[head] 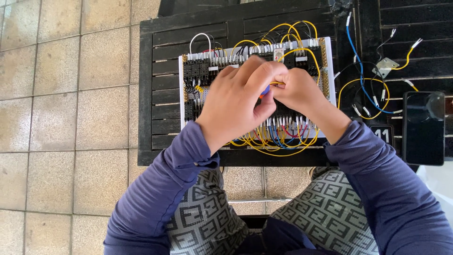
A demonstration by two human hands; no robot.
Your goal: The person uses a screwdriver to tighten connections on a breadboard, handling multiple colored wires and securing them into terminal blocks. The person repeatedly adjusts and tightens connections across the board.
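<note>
Left hand curled around blue-orange tool, likely screwdriver; right hand pinching yellow wire over wiring board.

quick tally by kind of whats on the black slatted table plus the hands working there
Hands: 2, left hand and right hand
White wiring board: 1
Black phone: 1
Small metal bracket: 1
Loose blue wire: 1
Orange and blue tool, gripped between the hands: 1
Total: 7, all on or over the black slatted table.
</note>
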